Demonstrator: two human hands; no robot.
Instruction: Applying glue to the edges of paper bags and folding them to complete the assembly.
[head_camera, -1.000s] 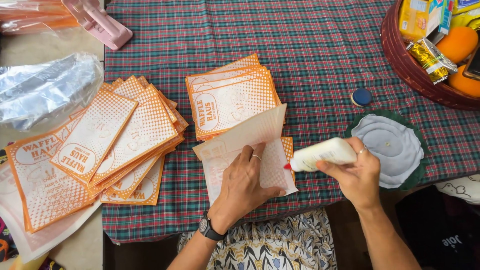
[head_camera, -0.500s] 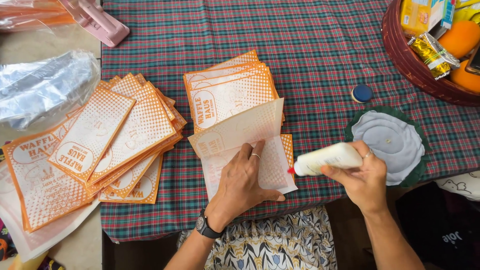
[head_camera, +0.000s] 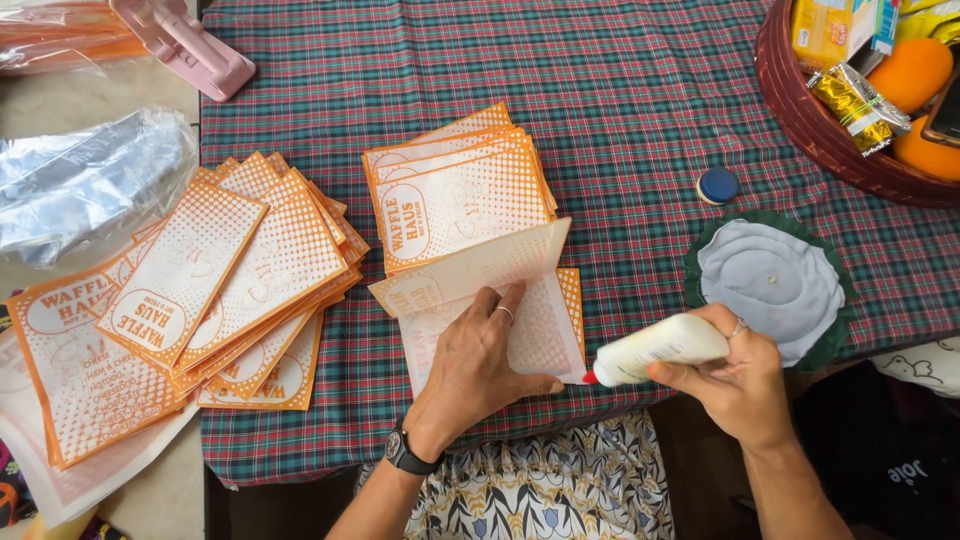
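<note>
So the bench (head_camera: 640, 90) has a plaid cloth, with a fanned pile of orange paper bags (head_camera: 215, 285) off to the left. Left hand (head_camera: 480, 365) lies spread flat on a half-folded paper bag (head_camera: 490, 290) near the front edge. Right hand (head_camera: 735, 385) is wrapped round a white glue bottle (head_camera: 660, 350), red tip touching the bag's corner.

We see a red-green plaid tablecloth (head_camera: 640, 80), orange-and-white dotted paper bags (head_camera: 455, 200), a white glue bottle (head_camera: 660, 350) with red tip, and a blue cap (head_camera: 717, 185) at right.
</note>
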